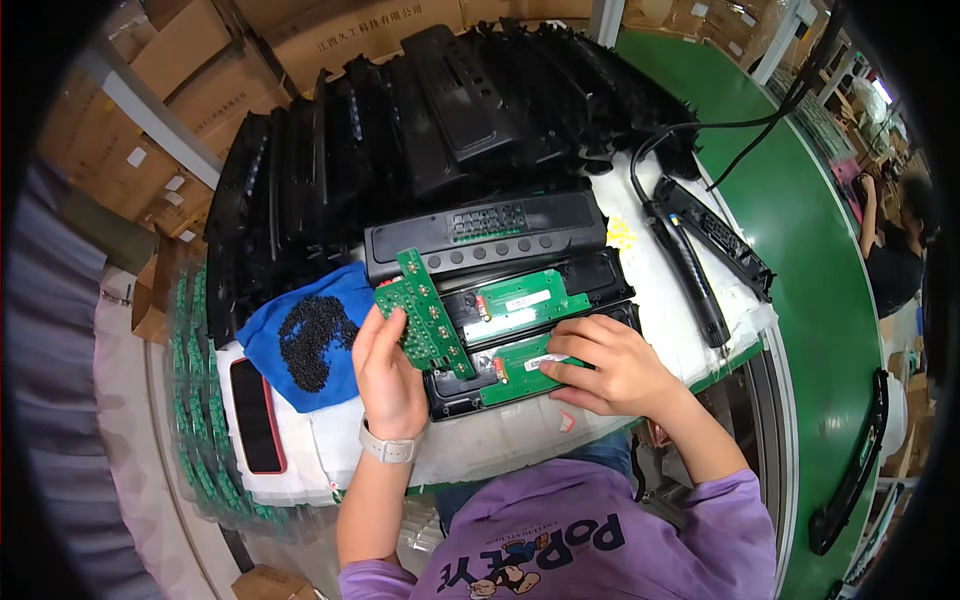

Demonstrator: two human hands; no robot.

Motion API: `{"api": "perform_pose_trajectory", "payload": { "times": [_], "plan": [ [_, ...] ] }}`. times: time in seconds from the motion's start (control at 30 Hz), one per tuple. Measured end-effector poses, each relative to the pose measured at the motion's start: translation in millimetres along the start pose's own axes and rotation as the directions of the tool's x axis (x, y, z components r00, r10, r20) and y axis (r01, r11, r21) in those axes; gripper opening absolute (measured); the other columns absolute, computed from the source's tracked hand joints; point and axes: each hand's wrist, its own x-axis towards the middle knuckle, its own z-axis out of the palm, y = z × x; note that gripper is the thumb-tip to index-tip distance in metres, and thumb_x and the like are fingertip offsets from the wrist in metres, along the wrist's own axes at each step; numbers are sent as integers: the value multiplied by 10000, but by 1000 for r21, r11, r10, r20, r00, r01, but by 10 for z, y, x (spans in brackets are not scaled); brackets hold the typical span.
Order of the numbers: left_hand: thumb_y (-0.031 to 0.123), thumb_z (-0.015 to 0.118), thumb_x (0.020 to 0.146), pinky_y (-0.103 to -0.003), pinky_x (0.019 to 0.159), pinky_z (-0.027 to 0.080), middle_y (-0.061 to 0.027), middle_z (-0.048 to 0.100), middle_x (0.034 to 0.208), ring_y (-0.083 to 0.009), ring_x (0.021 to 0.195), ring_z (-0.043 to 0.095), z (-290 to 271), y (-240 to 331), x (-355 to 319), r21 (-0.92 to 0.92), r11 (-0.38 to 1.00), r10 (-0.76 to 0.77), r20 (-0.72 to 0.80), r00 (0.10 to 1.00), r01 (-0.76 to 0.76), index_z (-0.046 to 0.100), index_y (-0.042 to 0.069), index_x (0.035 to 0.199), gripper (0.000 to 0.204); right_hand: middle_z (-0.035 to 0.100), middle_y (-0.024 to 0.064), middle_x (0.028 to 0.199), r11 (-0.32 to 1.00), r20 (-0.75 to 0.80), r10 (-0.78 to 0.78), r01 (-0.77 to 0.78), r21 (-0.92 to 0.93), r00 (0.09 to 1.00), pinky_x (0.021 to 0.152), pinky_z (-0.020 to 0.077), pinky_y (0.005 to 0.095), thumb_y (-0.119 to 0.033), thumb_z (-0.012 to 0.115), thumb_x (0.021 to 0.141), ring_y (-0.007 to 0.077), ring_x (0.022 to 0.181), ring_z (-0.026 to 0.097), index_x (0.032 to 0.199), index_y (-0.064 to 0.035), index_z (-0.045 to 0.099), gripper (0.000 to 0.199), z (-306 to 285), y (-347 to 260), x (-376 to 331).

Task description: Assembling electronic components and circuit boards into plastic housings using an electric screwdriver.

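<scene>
My left hand (385, 365) is closed on the edge of a green circuit board (425, 310), tilted up in front of the black housings. My right hand (605, 370) bends its fingers in a pinch over the nearest black housing (455, 403), by a white label. Whatever lies between those fingertips is hidden. Inside that housing lies a second green board (515, 370). Just behind, another housing holds a green board (535, 300) with a white label and a red part. Further back sits a black housing (485, 248) with a row of round buttons.
A blue cloth (265, 345) with small black screws (312, 345) lies left, above a phone (257, 415). Black housings (450, 100) are piled at the back. An electric screwdriver (690, 275) with its cable lies right, near yellow bits (622, 234). Bagged boards (200, 400) stand far left.
</scene>
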Motion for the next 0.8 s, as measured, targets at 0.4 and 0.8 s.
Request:
{"api": "perform_pose_trajectory", "payload": {
  "times": [0.4,0.8],
  "plan": [
    [61,472,880,-260,878,383,-57,600,1050,-131,983,533,25,67,-5,-17,1000,-6,28,1000,7,550,-9,1097,241,600,59,875,1000,79,-17,16,13,997,690,475,344,-176,705,657,224,830,580,821,-52,624,221,-283,97,343],
    [52,462,883,-263,837,414,-53,598,1008,-130,924,547,61,203,-45,-89,996,11,43,999,-7,555,-5,1055,204,608,118,792,672,-487,475,-660,-337,733,684,497,387,-223,661,691,298,803,605,783,-54,655,193,-456,1209,1497]
  ]
}}
